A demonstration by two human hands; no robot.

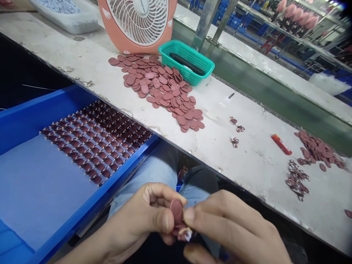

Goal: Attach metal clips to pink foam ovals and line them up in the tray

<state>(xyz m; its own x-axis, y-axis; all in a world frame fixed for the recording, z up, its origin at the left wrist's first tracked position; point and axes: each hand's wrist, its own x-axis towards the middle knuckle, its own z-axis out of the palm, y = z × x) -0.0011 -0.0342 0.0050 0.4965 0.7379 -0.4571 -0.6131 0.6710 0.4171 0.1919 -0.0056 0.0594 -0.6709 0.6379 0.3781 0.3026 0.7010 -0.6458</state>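
A long white bench [255, 165] runs across the view, and a blue tray [49, 106] is set just beside its near edge. Rows of dark red pieces [93, 143] are laid out in the tray, overlapping like shingles. On the bench, a large heap of flat reddish ovals [162, 91] is spread beside a green basket [187, 60] and a pink fan [118, 33]. A smaller heap [316, 150] and a red lighter [281, 144] are seen further along. One oval piece [176, 211] is held between both hands above the lap [148, 168], off the bench. The grip of the left hand [143, 216] is closed on the piece, with the thumb pressed to its face, and the grip of the right hand [231, 227] is closed at its edge. A pale frayed bit [187, 234] is seen at its lower end. The piece is judged to be light, thin and somewhat bendable, probably rubbery, so a gentle pinch across its flat faces near the rim should be enough. The frayed bit looks delicate and is best left untouched.
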